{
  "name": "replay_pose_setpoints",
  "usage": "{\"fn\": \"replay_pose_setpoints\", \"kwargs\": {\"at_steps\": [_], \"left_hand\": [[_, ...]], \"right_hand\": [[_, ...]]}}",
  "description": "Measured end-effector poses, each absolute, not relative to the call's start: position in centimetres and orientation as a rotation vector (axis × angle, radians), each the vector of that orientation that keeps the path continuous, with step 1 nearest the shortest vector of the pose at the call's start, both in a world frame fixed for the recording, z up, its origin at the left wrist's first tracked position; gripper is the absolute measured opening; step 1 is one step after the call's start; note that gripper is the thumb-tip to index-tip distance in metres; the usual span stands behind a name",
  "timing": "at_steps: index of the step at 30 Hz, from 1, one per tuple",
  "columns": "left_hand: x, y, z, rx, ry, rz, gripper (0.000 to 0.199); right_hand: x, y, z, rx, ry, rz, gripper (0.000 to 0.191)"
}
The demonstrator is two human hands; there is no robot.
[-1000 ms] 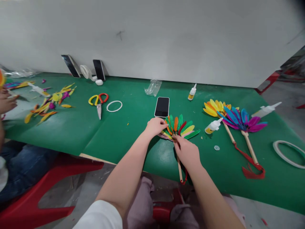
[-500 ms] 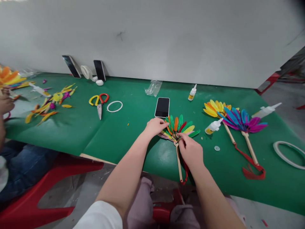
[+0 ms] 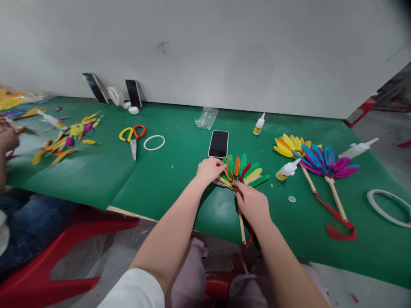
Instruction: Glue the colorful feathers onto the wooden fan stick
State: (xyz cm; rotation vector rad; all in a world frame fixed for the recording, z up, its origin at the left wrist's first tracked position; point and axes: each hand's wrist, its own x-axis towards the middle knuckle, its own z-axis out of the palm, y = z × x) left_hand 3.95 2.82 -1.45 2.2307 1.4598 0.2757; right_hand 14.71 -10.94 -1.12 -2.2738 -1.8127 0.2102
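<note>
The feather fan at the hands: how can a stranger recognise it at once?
On the green table, find the flat phone; the feather fan lies just nearer, touched by left hand and right hand. Green, orange, red and yellow feathers set it apart from the yellow fan and blue-purple fan.

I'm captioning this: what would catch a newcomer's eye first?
Probably the multicolored feather fan near the front edge of the green table, with the left hand and right hand on it. Next, the blue-purple fan at right, then the bright-handled scissors, left of center.

fan (image 3: pixel 245 172) hub: partly behind right fingers (image 3: pixel 241 188) | white ring (image 3: pixel 372 199), co-worker's hand (image 3: pixel 7 136): edge-cropped
</note>
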Motion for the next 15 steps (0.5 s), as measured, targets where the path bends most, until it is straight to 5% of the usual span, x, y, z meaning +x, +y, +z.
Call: {"fn": "replay_pose_setpoints", "kwargs": {"at_steps": [15], "left_hand": [[3.49,2.77,-0.75,2.204,1.348,0.224,0.041]], "right_hand": [[14.21,-10.81,-0.42,-2.385,-1.809,0.19,0.028]]}}
